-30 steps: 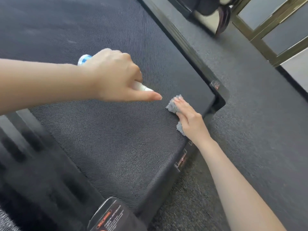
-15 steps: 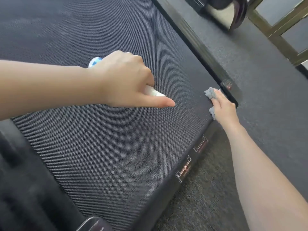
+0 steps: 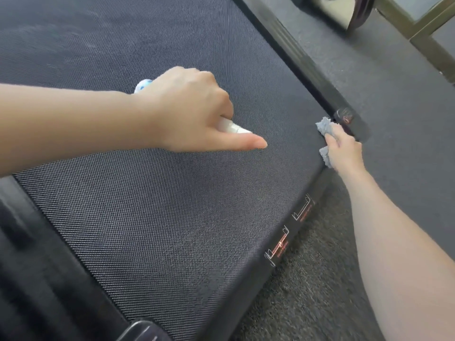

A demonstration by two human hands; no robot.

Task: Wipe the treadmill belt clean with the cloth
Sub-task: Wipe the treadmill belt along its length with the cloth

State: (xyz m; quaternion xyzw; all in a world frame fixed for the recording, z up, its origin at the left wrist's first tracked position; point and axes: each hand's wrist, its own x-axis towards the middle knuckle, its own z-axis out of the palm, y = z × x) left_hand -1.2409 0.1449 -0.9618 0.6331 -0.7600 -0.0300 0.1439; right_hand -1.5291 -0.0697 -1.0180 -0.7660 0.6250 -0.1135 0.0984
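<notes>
Your right hand [image 3: 344, 151] presses the grey cloth [image 3: 326, 126] onto the treadmill belt [image 3: 172, 205] at its corner; your left hand [image 3: 187, 109] grips a spray bottle [image 3: 232, 127]. Wiping is underway; next, sweep back across the belt.

Grey cloth [image 3: 324, 126] — crumpled (fluffy) — at dark woven belt's [image 3: 152, 217] corner.

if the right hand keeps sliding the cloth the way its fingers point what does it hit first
Probably the black side rail: the right hand has the cloth at the belt edge, already beside or touching the rail.
</notes>
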